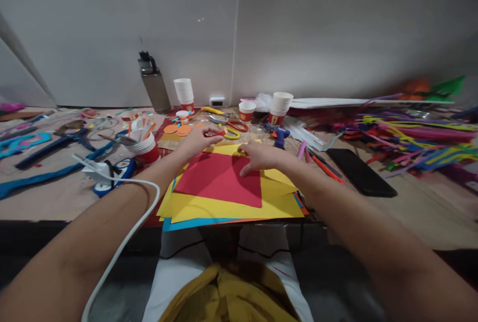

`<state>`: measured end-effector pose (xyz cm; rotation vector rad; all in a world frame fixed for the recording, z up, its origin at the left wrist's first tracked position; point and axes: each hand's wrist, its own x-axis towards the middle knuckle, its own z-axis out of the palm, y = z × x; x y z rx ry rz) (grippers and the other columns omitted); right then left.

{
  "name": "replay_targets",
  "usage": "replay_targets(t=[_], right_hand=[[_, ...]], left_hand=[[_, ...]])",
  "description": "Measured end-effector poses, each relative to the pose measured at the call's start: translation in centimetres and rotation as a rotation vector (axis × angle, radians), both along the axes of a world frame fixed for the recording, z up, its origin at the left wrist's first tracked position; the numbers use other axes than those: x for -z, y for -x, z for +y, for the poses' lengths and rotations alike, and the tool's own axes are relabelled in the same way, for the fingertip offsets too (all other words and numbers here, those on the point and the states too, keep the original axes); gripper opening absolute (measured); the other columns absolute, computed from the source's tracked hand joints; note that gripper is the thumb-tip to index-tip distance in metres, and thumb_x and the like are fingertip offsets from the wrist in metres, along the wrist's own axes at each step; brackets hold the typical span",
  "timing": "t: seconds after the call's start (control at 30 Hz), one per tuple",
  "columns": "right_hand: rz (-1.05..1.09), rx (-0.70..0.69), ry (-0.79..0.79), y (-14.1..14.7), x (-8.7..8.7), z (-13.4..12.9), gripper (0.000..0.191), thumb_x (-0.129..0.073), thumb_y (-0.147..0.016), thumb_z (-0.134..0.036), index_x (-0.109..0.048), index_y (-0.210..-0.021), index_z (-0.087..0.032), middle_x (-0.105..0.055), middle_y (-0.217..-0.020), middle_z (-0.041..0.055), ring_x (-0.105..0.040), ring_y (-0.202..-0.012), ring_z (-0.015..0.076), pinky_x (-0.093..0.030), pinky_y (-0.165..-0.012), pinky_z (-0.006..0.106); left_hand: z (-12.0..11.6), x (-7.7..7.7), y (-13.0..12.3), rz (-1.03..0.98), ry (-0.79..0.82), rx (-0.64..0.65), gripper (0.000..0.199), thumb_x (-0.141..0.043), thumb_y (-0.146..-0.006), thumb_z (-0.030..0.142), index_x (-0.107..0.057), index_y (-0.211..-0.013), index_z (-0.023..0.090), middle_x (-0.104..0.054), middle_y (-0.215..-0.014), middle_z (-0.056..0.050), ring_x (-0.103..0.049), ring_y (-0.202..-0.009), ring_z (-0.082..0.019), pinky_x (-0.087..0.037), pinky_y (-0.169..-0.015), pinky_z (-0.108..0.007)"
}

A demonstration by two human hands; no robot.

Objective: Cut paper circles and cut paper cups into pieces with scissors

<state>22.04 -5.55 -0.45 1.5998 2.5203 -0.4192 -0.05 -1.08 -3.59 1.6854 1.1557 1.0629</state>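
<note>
A sheet of red paper (220, 177) lies on a stack of yellow sheets (239, 208), with blue and orange sheets showing underneath. At the red sheet's far left edge is my left hand (199, 141), its thumb and fingers around a small red piece (219, 134). My right hand (257, 156) is over the sheet's right side with thumb and fingers apart, holding nothing. Just beyond my hands are yellow-handled scissors (232, 134) and red-handled scissors (238, 126).
A red-and-white cup of tools (145, 150), a power strip (121, 172) and a white cable (138, 225) are at left. Paper cups (280, 108) and a bottle (156, 88) stand behind. A black phone (360, 172) and pipe cleaners (418, 138) lie right.
</note>
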Motion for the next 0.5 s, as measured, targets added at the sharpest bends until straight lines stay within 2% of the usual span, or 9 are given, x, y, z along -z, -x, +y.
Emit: replay_targets(t=[0.1, 0.2, 0.33, 0.5], right_hand=[[0.003, 0.046, 0.074, 0.3, -0.2, 0.6, 0.085, -0.078, -0.056, -0.057, -0.052, -0.127, -0.02, -0.064, -0.113, 0.0107, -0.061, -0.098, 0.0273, -0.046, -0.075, 0.032], [-0.004, 0.085, 0.087, 0.5, -0.4, 1.2, 0.08, -0.08, -0.054, -0.054, -0.055, -0.122, -0.02, -0.066, -0.107, 0.009, -0.062, -0.092, 0.0252, -0.045, -0.069, 0.029], [-0.002, 0.086, 0.09, 0.6, -0.4, 1.9, 0.053, -0.078, -0.061, -0.049, -0.066, -0.103, -0.02, -0.069, -0.098, 0.0067, -0.063, -0.087, 0.0226, -0.043, -0.067, 0.027], [0.0, 0.065, 0.121, 0.3, -0.7, 2.1, 0.023, -0.066, -0.074, -0.041, -0.07, -0.083, -0.02, -0.069, -0.079, 0.0026, -0.062, -0.075, 0.0181, -0.04, -0.059, 0.025]], left_hand=[[-0.2, 0.4, 0.9, 0.077, -0.025, -0.006, 0.043, -0.078, -0.06, 0.047, -0.074, -0.091, 0.018, -0.071, -0.091, -0.009, -0.061, -0.075, -0.018, -0.046, -0.068, -0.029], [-0.4, 0.7, 1.7, 0.032, 0.004, -0.07, 0.044, -0.077, -0.06, 0.047, -0.073, -0.093, 0.017, -0.07, -0.084, -0.008, -0.059, -0.069, -0.016, -0.045, -0.062, -0.027], [-0.6, 0.4, 2.5, -0.111, 0.049, -0.122, 0.045, -0.078, -0.06, 0.047, -0.071, -0.092, 0.016, -0.068, -0.077, -0.006, -0.057, -0.063, -0.014, -0.042, -0.056, -0.024], [-0.7, -0.4, 2.5, -0.159, -0.004, -0.201, 0.044, -0.078, -0.061, 0.043, -0.07, -0.093, 0.015, -0.069, -0.081, -0.006, -0.056, -0.063, -0.012, -0.044, -0.059, -0.024]])
